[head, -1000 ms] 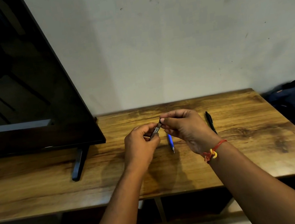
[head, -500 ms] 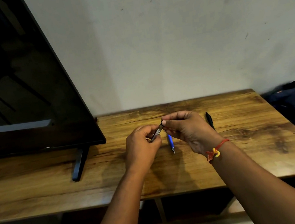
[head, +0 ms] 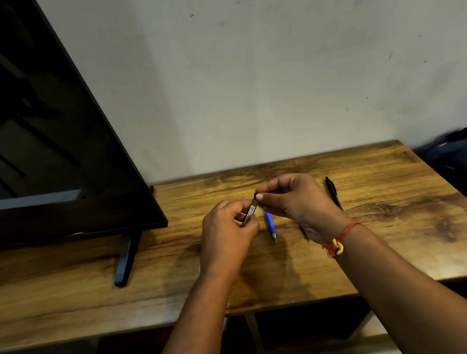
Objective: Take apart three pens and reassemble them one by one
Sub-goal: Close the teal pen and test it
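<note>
Both our hands hold one dark pen above the table: left hand curled round its barrel, right hand pinching its upper end (blue pen and black pen lie on the wood).

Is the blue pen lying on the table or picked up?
Lying on the table: the blue pen rests flat on the wood, tip toward the camera.

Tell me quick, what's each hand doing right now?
Left hand: holding the lower part of the grey pen.
Right hand: pinching the top end of the same pen.
</note>
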